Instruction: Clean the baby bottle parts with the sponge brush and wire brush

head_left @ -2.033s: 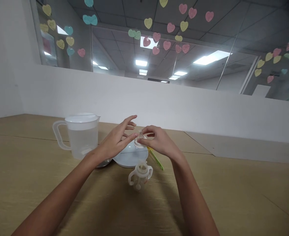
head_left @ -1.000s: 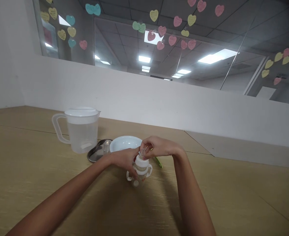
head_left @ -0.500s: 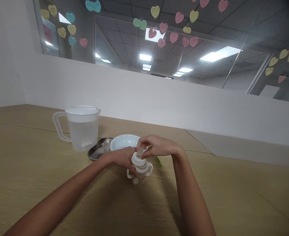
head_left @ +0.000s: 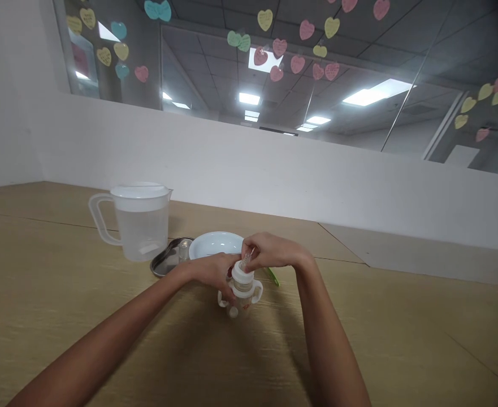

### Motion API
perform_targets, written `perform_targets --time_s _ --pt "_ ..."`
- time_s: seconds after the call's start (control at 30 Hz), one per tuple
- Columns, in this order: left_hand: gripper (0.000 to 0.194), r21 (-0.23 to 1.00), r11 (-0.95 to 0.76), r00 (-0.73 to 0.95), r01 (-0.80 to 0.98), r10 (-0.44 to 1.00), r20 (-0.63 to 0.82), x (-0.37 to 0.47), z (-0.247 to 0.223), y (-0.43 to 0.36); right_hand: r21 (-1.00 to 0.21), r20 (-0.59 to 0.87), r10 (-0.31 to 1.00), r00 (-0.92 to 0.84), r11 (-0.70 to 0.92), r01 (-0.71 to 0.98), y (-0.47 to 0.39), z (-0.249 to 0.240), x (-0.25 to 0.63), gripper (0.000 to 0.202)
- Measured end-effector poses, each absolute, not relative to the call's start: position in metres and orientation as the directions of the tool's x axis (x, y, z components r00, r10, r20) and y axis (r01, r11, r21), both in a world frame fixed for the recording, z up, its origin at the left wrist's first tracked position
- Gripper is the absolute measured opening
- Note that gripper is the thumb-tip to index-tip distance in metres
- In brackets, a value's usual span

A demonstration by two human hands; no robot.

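Note:
A clear baby bottle (head_left: pixel 244 302) with two white side handles stands on the table in front of me. Around its left side wraps my left hand (head_left: pixel 217 274), thumb toward me. My right hand (head_left: pixel 268 252) comes from above and pinches the clear nipple (head_left: pixel 245 261), which pokes up through a white collar ring (head_left: pixel 242 273) at the bottle's top. The ring sits roughly level over the neck; whether it is threaded on, I cannot tell. Behind my hands lies a white bowl (head_left: pixel 215 243), partly covered by them.
Left of the bowl, a kidney-shaped metal tray (head_left: pixel 160 265) holds a small clear glass or bottle (head_left: pixel 184 249). A lidded translucent pitcher (head_left: pixel 142 226) stands farther left. A green handle (head_left: pixel 273 277) shows beneath my right wrist. A white wall (head_left: pixel 232 164) rises behind the table.
My right hand has shifted slightly right with the nipple and ring. The ring, tilted to the left before, now sits straighter over the bottle's neck.

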State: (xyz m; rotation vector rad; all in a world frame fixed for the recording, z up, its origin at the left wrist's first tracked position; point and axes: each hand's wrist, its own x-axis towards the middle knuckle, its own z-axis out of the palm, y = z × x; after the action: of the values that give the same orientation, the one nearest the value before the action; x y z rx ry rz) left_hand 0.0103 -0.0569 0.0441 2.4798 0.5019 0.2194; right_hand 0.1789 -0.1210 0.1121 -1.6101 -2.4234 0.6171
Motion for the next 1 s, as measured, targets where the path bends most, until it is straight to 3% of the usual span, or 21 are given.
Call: perform_targets --time_s 0.13,0.43,0.63,0.8,1.0 --pt "0.076 0.603 -0.731 0.910 0.320 0.415 0.021 0.011 0.045 -0.058 -0.380 -0.087 0.923 -0.375 0.317 0.869 -0.123 0.112 0.178 0.023" --pt "0.043 0.580 -0.724 0.906 0.374 0.418 -0.063 0.013 0.056 -0.067 -0.234 -0.094 0.908 -0.407 0.377 0.896 -0.126 0.108 0.167 0.022" --pt "0.050 0.607 -0.717 0.912 0.344 0.408 -0.035 0.015 0.060 -0.070 -0.263 -0.171 0.956 -0.236 0.187 0.947 -0.131 0.109 0.156 0.026" --pt "0.057 0.625 -0.706 0.916 0.333 0.400 -0.036 0.016 0.060 -0.070 -0.208 -0.185 0.951 -0.249 0.210 0.955 -0.130 0.106 0.148 0.017" --pt "0.056 0.661 -0.697 0.936 0.278 0.351 -0.023 0.016 0.055 -0.066 -0.208 -0.184 0.962 -0.201 0.162 0.965 -0.132 0.107 0.148 0.029"
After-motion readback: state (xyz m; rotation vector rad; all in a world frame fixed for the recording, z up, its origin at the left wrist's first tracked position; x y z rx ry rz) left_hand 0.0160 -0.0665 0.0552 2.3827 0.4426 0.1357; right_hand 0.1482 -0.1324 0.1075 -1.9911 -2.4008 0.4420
